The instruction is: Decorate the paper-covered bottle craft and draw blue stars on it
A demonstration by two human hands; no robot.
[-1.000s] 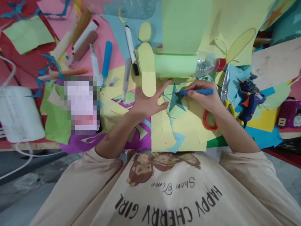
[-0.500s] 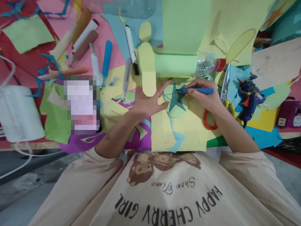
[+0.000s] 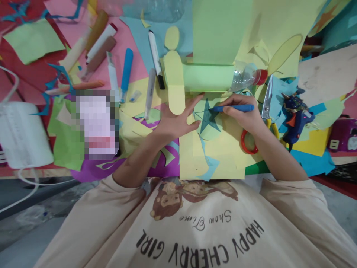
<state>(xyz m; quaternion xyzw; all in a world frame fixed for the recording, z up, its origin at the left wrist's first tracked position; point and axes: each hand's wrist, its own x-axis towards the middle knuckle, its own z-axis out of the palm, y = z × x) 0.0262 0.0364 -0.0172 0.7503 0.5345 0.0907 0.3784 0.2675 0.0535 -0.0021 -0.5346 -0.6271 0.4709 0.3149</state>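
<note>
In the head view my right hand [image 3: 242, 108] is closed around a blue marker [image 3: 237, 108]. Its tip touches a blue star [image 3: 208, 118] drawn on a rounded light green paper piece [image 3: 213, 135], and part of the star is coloured in. My left hand [image 3: 178, 124] lies spread at the left side of this piece, thumb and fingertip by its edge. A rounded yellow paper strip [image 3: 176, 100] covers some of the left fingers. Yellow sheets [image 3: 223, 163] lie underneath. Just beyond the hands, a clear plastic bottle [image 3: 242, 76] with a red cap lies wrapped in green paper [image 3: 208, 77].
Scissors with a red handle [image 3: 245, 148] and a dark blue glue gun [image 3: 297, 123] lie at the right. Several markers, among them a blue one [image 3: 126, 72], lie left of the bottle. A phone [image 3: 97, 124] and a white box with a cable [image 3: 23, 136] are further left.
The marker's tip has shifted very slightly on the star. Both hands otherwise stay in place.
</note>
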